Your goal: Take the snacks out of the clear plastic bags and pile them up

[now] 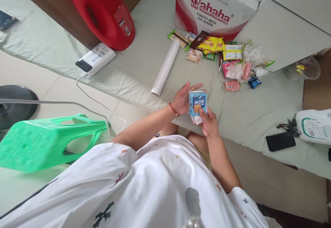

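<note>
A blue-and-white snack packet with a picture of a golden-brown square is held upright over my lap, in front of the table edge. My right hand grips its lower right part, thumb across the front and the other fingers mostly hidden behind. Beside the packet's left edge is my left hand, fingers stretched out and apart, with a red string round the wrist; I cannot tell if it touches the packet. A pale rolled tube lies on the tablecloth beyond my left hand, and a pile of wrapped snacks is farther back.
A Wahaha carton stands behind the snacks. To the left are a red jug, a white corded device and a green stool. On the right sit a black wallet-like item, a white bottle and a clear tub.
</note>
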`<state>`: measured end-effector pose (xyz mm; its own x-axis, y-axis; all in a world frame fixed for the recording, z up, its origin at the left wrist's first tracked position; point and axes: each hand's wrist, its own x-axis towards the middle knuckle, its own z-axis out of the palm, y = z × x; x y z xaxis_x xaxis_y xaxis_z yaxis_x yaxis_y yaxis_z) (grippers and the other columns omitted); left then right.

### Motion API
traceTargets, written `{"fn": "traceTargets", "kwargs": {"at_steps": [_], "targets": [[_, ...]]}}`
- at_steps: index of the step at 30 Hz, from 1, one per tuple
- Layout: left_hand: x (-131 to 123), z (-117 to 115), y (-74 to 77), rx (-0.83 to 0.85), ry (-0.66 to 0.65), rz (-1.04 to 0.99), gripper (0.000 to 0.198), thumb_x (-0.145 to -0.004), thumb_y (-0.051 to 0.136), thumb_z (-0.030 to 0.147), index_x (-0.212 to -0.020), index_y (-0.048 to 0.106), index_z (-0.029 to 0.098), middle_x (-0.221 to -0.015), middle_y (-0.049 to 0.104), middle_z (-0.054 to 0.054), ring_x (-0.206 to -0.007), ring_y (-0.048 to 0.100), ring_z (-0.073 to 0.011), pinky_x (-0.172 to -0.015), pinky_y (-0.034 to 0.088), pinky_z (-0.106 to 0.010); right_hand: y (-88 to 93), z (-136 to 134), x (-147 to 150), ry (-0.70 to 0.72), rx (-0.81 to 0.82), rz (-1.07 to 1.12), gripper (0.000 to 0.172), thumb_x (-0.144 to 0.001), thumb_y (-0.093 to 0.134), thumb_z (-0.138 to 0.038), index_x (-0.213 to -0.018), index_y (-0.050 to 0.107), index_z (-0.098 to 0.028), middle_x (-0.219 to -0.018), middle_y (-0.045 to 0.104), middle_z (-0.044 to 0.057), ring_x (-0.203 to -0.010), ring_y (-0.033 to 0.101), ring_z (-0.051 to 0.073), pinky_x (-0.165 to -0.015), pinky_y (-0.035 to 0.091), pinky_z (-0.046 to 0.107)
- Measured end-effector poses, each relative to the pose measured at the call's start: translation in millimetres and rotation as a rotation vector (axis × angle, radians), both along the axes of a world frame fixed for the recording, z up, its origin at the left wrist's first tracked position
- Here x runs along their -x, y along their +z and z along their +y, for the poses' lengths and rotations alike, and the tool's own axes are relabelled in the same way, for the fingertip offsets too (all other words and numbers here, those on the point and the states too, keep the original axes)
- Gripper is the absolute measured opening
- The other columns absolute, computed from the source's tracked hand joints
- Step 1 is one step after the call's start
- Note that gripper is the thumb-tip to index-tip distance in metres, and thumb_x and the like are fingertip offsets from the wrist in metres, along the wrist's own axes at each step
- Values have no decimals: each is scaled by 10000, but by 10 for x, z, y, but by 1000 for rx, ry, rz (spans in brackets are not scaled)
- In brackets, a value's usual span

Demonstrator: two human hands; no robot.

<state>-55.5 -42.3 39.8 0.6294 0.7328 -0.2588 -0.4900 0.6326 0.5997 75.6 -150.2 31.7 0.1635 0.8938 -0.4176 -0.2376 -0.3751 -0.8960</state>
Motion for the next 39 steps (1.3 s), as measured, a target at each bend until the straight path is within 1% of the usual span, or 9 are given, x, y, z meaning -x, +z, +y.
{"fn": "traceTargets", "kwargs": {"at_steps": [4, 9, 16, 21, 24, 28, 32, 35, 39], "targets": [[92, 3, -70, -29, 78, 62, 726, -860, 558, 825, -1280, 596, 235, -1232, 710, -105, -1133, 706, -255, -955, 574, -425, -39, -38, -40, -96, -106, -249, 458, -859, 696, -690, -991, 641, -256, -866, 717, 8, -696, 627, 172, -623, 542, 309], [-2, -66, -87, 70, 52, 20, 594, -595, 986, 490, -986, 667, 177, -815, 692, 14, -702, 665, -118, -705, 552, -259, 4, -79, -26, 139, -167, -609, 455, -941, 567, -695, -955, 623, -244, -841, 718, 25, -784, 645, 200, -733, 521, 311], [-220, -120, -180, 76, 98, 114, 510, -708, 904, 574, -766, 623, 152, -657, 648, 23, -568, 592, -86, -592, 482, -224, -15, -7, 24, 39, -151, -779, 570, -939, 482, -757, -1003, 642, -214, -842, 740, 77, -791, 690, 254, -686, 506, 335], [-52, -79, -97, 104, -195, -75, 566, -813, 808, 598, -1138, 715, 145, -1010, 791, -106, -861, 746, -216, -826, 567, -339, -74, -12, 14, 12, -154, -322, 524, -895, 599, -745, -911, 674, -226, -853, 760, 41, -800, 715, 229, -732, 557, 344], [11, -16, -2, 162, -178, -229, 594, -912, 673, 629, -1357, 629, 238, -1221, 760, -119, -1048, 751, -271, -969, 543, -457, -45, 7, 87, 6, -43, 30, 571, -782, 719, -783, -893, 680, -224, -810, 756, 36, -785, 737, 244, -706, 589, 365], [-62, 41, 18, 265, -123, -300, 492, -983, 559, 612, -1096, 719, 160, -904, 747, -81, -780, 726, -194, -812, 565, -365, -25, 79, 132, 31, 107, 223, 592, -681, 820, -773, -824, 686, -215, -694, 728, 26, -723, 737, 243, -665, 596, 362], [-176, 38, -42, 346, -12, -271, 571, -995, 492, 660, -751, 639, 165, -527, 451, 34, -451, 474, -105, -515, 416, -251, -48, 109, 94, -16, 154, 307, 564, -650, 879, -711, -832, 713, -204, -752, 752, 8, -678, 707, 187, -671, 589, 320], [-215, 7, -34, 367, 28, -213, 592, -981, 459, 716, -789, 623, 181, -519, 424, 44, -435, 452, -109, -485, 382, -244, -58, 82, 68, -62, 142, 371, 519, -650, 910, -650, -834, 716, -205, -752, 740, -18, -641, 670, 140, -627, 571, 265], [-222, -16, 53, 357, 16, -199, 611, -1004, 352, 729, -1078, 655, 204, -771, 659, -37, -667, 664, -183, -614, 509, -296, -50, 36, -19, -124, 129, 506, 394, -738, 887, -551, -829, 697, -218, -586, 613, -70, -435, 473, 76, -383, 386, 193]]}}
